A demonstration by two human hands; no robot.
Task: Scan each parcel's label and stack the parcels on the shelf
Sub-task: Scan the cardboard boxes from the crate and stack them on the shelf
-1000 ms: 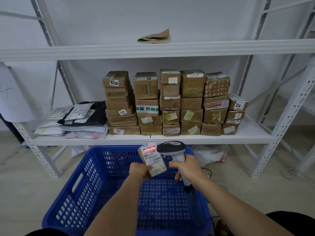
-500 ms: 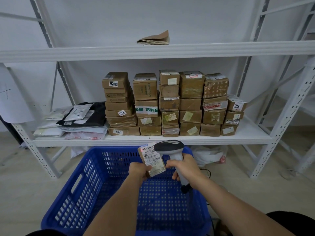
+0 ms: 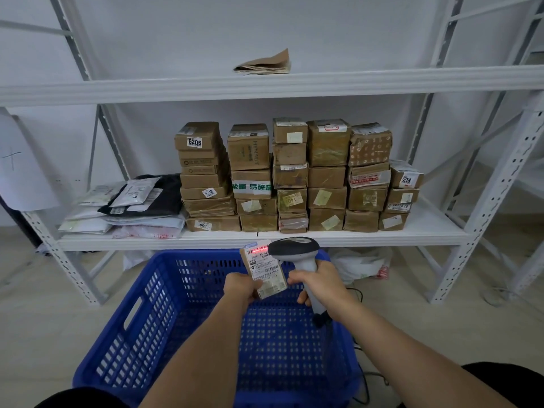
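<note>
The left hand [image 3: 240,287] gripped the parcel [image 3: 265,267] by its lower edge, above the basket [image 3: 141,313]. At 3 o'clock, the right hand [image 3: 319,282] clasped the scanner [image 3: 294,248]. The parcel appeared light and stiff; hold its edges, label exposed.

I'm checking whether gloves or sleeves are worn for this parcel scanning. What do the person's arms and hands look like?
Both forearms are bare up to the bottom edge of the picture: no sleeves, no watch, no bands show. The left hand and the right hand are gloveless, with no rings that can be made out on the fingers. Dark clothing shows only at the bottom corners.
</note>
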